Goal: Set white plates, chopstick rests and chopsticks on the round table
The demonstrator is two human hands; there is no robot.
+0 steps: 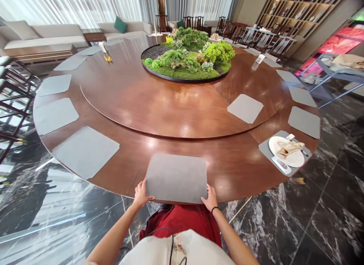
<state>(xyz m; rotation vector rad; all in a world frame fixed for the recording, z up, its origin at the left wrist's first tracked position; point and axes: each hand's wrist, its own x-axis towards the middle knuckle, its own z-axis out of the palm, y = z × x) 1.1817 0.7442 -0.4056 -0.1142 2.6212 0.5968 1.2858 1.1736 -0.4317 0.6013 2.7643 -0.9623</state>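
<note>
A grey placemat lies at the near edge of the round wooden table, straight in front of me. My left hand grips its left edge near the lower corner, thumb on top. At the opposite side my right hand, with a dark band at the wrist, holds the right edge the same way. The undersides of both hands' grips are hidden. To the left lies another grey placemat; to the right, a white plate with a folded beige napkin rests on its own mat.
A raised turntable carries a loose grey mat and a round miniature garden. More placemats, such as a left one, line the rim. Dark chairs stand left, a blue-grey cart right, sofas behind.
</note>
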